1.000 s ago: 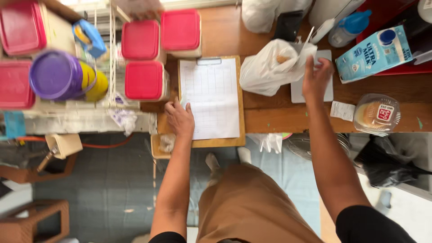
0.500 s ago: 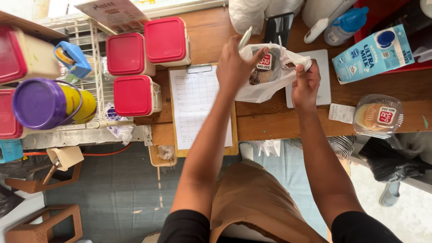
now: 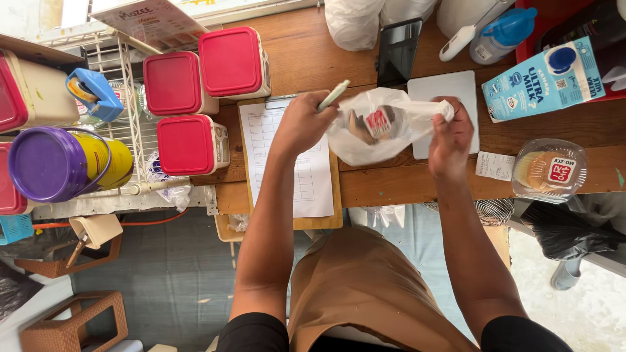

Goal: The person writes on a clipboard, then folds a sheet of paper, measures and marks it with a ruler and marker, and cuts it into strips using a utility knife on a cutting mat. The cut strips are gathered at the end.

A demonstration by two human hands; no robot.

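Note:
A white plastic bag (image 3: 375, 140) with a small packaged item inside hangs just above the wooden counter (image 3: 391, 186). My left hand (image 3: 303, 124) grips the bag's left edge and also holds a pale green pen (image 3: 334, 95) that sticks up between the fingers. My right hand (image 3: 450, 133) pinches the bag's right edge. Under my left hand lies a clipboard (image 3: 297, 173) with a printed grid sheet. A white flat pad (image 3: 450, 91) lies beneath the bag's right side.
Three red-lidded tubs (image 3: 195, 91) stand left of the clipboard beside a wire rack (image 3: 130, 130) with a purple-lidded yellow can (image 3: 59, 163). A blue milk carton (image 3: 544, 78), a clear domed cake box (image 3: 548, 171), a receipt (image 3: 494, 165) and a dark phone (image 3: 398, 52) sit to the right and back.
My left hand left the clipboard, picked up the pen and took hold of the bag. Both hands drew the bag nearer and now hold it stretched between them.

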